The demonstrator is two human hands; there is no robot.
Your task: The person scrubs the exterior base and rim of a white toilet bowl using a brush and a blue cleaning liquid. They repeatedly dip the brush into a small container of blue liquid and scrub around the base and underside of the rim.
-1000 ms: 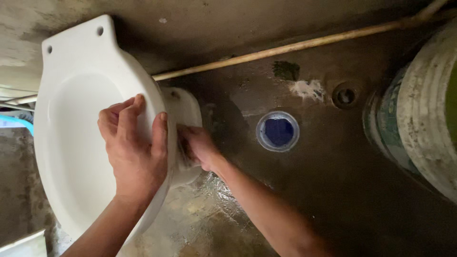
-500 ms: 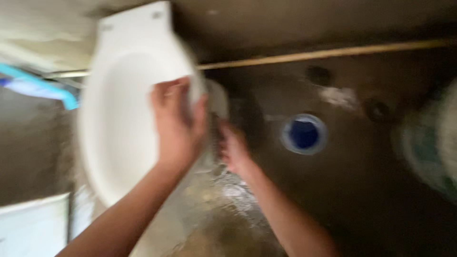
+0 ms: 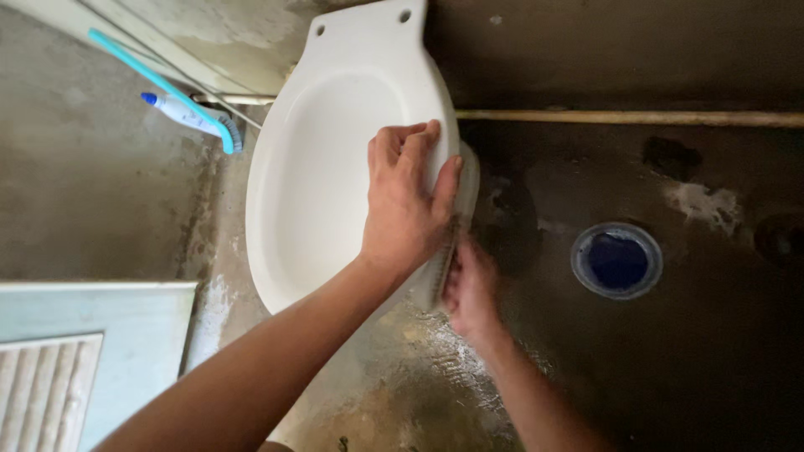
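The left hand [image 3: 408, 201] is reaching forward with its fingers [image 3: 410, 138] curled over and its thumb sticking out to the side. The right hand [image 3: 471, 289] is sitting lower, just beside it, with its fingers bent in.

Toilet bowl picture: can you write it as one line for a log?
left hand: grips rim of white toilet bowl, tipped on its side | right hand: scrub brush against bowl's underside | floor: wet | drain hole: open

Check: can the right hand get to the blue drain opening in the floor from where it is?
Probably yes. The right hand is pressed against the toilet bowl, and only bare wet floor lies between it and the drain opening.
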